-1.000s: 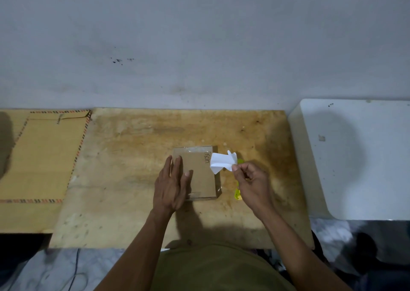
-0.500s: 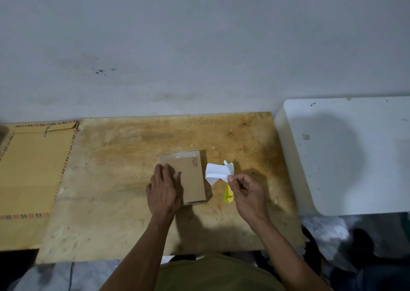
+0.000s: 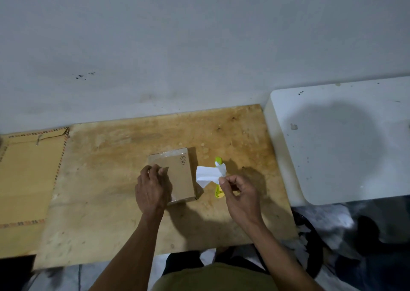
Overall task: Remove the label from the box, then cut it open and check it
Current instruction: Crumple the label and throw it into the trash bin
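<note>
A small brown cardboard box point(image 3: 179, 175) lies flat on the wooden board point(image 3: 111, 179), with clear tape on it and dark writing near its right edge. My left hand point(image 3: 153, 188) rests on the box's left part, fingers curled over its top. My right hand point(image 3: 238, 196) pinches a crumpled white label point(image 3: 207, 175) just right of the box, clear of it. A yellow-green cutter point(image 3: 218, 180) lies on the board under the label, partly hidden by my right hand.
A white surface point(image 3: 343, 139) adjoins the board on the right. A tan mat with a striped border point(image 3: 28, 175) lies to the left. A grey wall stands behind. Dark floor and cables point(image 3: 310, 235) show below the board's front edge.
The label has come off the box and moved right with my right hand. My left hand's fingers have curled on the box. The camera has shifted.
</note>
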A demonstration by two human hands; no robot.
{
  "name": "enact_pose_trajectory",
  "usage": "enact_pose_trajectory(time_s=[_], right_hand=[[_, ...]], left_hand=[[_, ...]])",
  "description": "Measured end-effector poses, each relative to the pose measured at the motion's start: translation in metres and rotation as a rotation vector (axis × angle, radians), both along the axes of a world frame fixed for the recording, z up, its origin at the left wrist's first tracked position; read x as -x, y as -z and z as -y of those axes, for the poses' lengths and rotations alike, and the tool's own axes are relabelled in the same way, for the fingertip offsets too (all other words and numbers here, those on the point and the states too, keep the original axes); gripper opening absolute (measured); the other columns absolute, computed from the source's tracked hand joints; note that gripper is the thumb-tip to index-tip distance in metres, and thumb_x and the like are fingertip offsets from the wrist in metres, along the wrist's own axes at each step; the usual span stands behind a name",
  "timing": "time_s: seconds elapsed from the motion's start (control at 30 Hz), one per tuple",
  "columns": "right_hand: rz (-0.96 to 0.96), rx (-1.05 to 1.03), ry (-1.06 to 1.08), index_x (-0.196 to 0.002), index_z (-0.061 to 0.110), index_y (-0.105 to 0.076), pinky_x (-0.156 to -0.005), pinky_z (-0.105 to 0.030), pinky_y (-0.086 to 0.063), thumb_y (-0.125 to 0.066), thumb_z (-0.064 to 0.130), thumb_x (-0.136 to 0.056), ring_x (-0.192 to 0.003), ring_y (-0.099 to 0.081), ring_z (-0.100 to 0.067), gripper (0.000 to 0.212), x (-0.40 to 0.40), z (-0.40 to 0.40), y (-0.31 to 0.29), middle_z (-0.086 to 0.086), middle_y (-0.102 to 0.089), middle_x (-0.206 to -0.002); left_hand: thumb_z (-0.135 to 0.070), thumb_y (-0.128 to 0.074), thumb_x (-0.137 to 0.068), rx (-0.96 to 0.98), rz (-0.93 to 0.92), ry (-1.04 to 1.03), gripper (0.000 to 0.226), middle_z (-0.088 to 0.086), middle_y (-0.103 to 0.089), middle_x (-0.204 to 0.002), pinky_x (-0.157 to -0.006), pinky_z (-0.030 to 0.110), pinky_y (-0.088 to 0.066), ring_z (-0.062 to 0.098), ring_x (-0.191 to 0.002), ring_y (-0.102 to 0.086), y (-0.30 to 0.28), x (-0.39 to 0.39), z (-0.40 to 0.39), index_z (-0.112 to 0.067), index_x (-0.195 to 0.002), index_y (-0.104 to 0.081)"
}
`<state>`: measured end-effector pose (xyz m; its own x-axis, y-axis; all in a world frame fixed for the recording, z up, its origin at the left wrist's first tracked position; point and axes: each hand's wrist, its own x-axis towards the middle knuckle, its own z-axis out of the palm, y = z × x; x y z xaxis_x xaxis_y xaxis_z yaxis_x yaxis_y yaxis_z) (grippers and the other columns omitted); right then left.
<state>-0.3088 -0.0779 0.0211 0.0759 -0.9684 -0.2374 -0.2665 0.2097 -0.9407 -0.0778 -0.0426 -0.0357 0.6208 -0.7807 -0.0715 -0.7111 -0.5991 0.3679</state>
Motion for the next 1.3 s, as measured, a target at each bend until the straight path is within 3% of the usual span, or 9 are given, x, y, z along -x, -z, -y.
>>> enact_pose_trajectory(time_s=[0.2,0.4,0.5,0.57,0.67,0.77,1.0,1.1,1.3], right_hand=[[-0.042,0.1,-0.015,-0.079,0.023,-0.066,-0.069,-0.033,-0.051,-0.07,0.032,-0.089,-0.078,-0.061,-0.011,0.014,-0.004,-0.002,-0.017,0.008,-0.065,-0.082],[-0.153,0.264,-0.061,-0.08,0.022,-0.068,-0.062,-0.025,-0.048,-0.073,0.03,-0.086,-0.079,-0.061,-0.007,0.011,-0.028,0.004,-0.042,0.013,-0.061,-0.08],[-0.268,0.351,-0.129,-0.079,0.025,-0.069,-0.063,-0.011,-0.041,-0.074,0.03,-0.085,-0.075,-0.059,0.002,0.009,-0.048,0.008,-0.054,0.018,-0.059,-0.076],[-0.37,0.405,-0.195,-0.079,0.026,-0.069,-0.064,-0.013,-0.041,-0.074,0.032,-0.084,-0.071,-0.057,0.006,0.009,-0.062,0.008,-0.064,0.016,-0.061,-0.078],[-0.473,0.505,-0.333,-0.081,0.023,-0.069,-0.064,-0.028,-0.046,-0.073,0.032,-0.084,-0.074,-0.058,-0.01,0.01,-0.083,0.003,-0.079,0.006,-0.065,-0.082],[-0.489,0.616,-0.469,-0.082,0.016,-0.068,-0.063,-0.031,-0.047,-0.073,0.027,-0.085,-0.073,-0.057,-0.018,0.012,-0.1,-0.004,-0.09,0.001,-0.066,-0.079],[-0.495,0.486,-0.588,-0.093,0.02,-0.068,-0.081,-0.027,-0.04,-0.075,0.026,-0.082,-0.097,-0.052,-0.014,0.015,-0.113,-0.023,-0.107,0.004,-0.061,-0.103],[-0.474,0.451,-0.546,-0.098,0.018,-0.068,-0.079,-0.033,-0.045,-0.07,0.028,-0.087,-0.092,-0.057,-0.017,0.015,-0.111,-0.026,-0.117,0.004,-0.068,-0.099],[-0.496,0.572,-0.387,-0.094,0.019,-0.071,-0.067,-0.033,-0.052,-0.064,0.038,-0.084,-0.077,-0.064,-0.014,0.023,-0.106,-0.031,-0.128,0.005,-0.072,-0.086]], left_hand=[[-0.043,-0.035,-0.104,0.032,-0.024,0.013,0.036,0.011,-0.054,-0.132,-0.086,0.05,-0.047,0.038,-0.11,-0.056,-0.001,-0.014,0.0,-0.02,-0.117,-0.059],[-0.04,-0.033,-0.104,0.301,-0.206,0.086,0.046,0.017,-0.049,-0.136,-0.097,0.046,-0.045,0.038,-0.122,-0.052,-0.033,-0.035,-0.005,-0.009,-0.127,-0.058],[-0.038,-0.041,-0.103,0.472,-0.329,0.181,0.039,0.003,-0.057,-0.128,-0.096,0.043,-0.05,0.024,-0.119,-0.055,-0.07,-0.043,-0.007,-0.015,-0.129,-0.057],[-0.035,-0.051,-0.102,0.512,-0.393,0.319,0.035,-0.009,-0.056,-0.132,-0.097,0.038,-0.049,0.014,-0.122,-0.054,-0.098,-0.045,-0.012,-0.022,-0.133,-0.057],[-0.039,-0.057,-0.098,0.495,-0.367,0.621,0.041,-0.013,-0.056,-0.138,-0.103,0.022,-0.041,0.008,-0.13,-0.047,-0.132,-0.048,-0.023,-0.024,-0.136,-0.057],[-0.039,-0.055,-0.099,0.433,-0.291,0.776,0.031,-0.015,-0.065,-0.124,-0.096,0.025,-0.045,0.009,-0.119,-0.052,-0.146,-0.059,-0.028,-0.024,-0.122,-0.067],[-0.018,-0.061,-0.096,0.407,-0.393,0.705,0.011,-0.013,-0.069,-0.1,-0.084,0.024,-0.046,0.009,-0.104,-0.057,-0.145,-0.081,-0.045,-0.021,-0.096,-0.071],[-0.018,-0.061,-0.097,0.42,-0.493,0.658,0.012,-0.017,-0.069,-0.093,-0.076,0.016,-0.045,0.002,-0.093,-0.06,-0.152,-0.082,-0.043,-0.023,-0.09,-0.07],[-0.029,-0.061,-0.096,0.408,-0.499,0.713,0.005,-0.016,-0.068,-0.097,-0.085,0.028,-0.048,0.006,-0.092,-0.062,-0.159,-0.078,-0.034,-0.028,-0.097,-0.066]])
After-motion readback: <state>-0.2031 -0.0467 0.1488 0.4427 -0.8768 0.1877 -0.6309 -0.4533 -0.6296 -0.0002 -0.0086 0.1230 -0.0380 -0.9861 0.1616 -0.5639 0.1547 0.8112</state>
